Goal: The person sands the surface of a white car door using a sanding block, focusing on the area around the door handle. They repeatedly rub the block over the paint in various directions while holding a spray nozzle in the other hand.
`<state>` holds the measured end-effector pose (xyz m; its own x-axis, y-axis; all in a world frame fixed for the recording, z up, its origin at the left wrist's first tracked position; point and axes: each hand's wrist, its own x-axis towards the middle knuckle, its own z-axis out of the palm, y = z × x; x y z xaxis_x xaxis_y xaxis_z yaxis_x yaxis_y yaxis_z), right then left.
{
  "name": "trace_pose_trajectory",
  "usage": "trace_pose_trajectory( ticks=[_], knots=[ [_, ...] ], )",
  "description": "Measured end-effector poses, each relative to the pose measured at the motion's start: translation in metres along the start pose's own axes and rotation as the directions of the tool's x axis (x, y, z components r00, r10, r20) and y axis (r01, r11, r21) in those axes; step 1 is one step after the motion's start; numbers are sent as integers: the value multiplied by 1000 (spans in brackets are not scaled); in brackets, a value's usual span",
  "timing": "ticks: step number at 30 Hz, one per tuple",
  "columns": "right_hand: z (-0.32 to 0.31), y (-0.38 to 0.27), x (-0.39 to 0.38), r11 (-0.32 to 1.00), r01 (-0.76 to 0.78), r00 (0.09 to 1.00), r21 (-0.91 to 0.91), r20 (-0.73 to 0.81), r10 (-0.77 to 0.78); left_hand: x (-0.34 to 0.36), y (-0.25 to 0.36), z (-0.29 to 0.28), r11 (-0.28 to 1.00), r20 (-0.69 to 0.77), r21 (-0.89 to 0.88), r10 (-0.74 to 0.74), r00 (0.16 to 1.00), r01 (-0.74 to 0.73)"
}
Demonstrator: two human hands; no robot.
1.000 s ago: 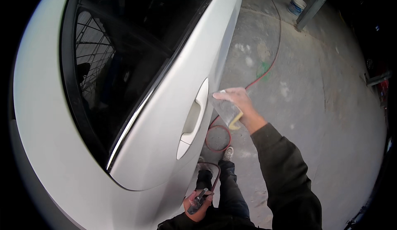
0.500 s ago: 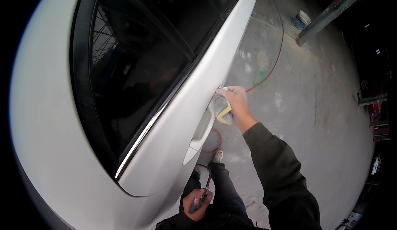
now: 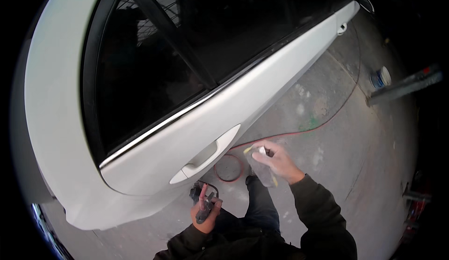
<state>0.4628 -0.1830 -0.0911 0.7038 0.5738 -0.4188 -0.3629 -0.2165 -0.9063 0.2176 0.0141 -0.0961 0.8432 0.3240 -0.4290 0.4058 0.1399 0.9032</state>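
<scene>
A white car's rear door (image 3: 262,84) stands in front of me, with its long pull handle (image 3: 225,140) above my legs. My right hand (image 3: 282,162) is closed on a thin, limp grey sheet (image 3: 262,168) with yellow bits at its edges; motion blurs it, and its exact kind is unclear. That hand is to the right of the handle, apart from the door. Low by my legs, my left hand (image 3: 206,220) grips a red and dark grey air blow gun (image 3: 203,205) with a dark hose at it.
A red hose (image 3: 299,132) loops over the grey concrete floor (image 3: 336,171) beside the car. Farther right stand a white and blue bucket (image 3: 380,77) and a slanting metal post (image 3: 404,87). Dark window glass (image 3: 145,82) lies above the door panel.
My right hand has come away from the door edge by the handle, bringing the grey sheet back over the floor. My left hand still holds the air blow gun. The view has turned.
</scene>
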Motion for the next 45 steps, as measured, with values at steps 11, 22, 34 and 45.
trace_pose_trajectory(
  ticks=[11,22,34,45],
  knots=[
    [7,-40,-24,912,-398,629,104,754,189,-24,76,105,968,-564,89,244,789,-236],
    [16,54,-101,922,59,407,-382,853,327,-147,-72,269,949,-926,-57,66,373,-310],
    [-14,52,-136,828,395,-14,-399,898,439,-75,-145,446,617,-953,-187,-302,-10,-764],
    [-56,49,-74,697,605,179,-385,919,352,32,-108,416,527,-845,-396,-530,73,-752]
  ],
)
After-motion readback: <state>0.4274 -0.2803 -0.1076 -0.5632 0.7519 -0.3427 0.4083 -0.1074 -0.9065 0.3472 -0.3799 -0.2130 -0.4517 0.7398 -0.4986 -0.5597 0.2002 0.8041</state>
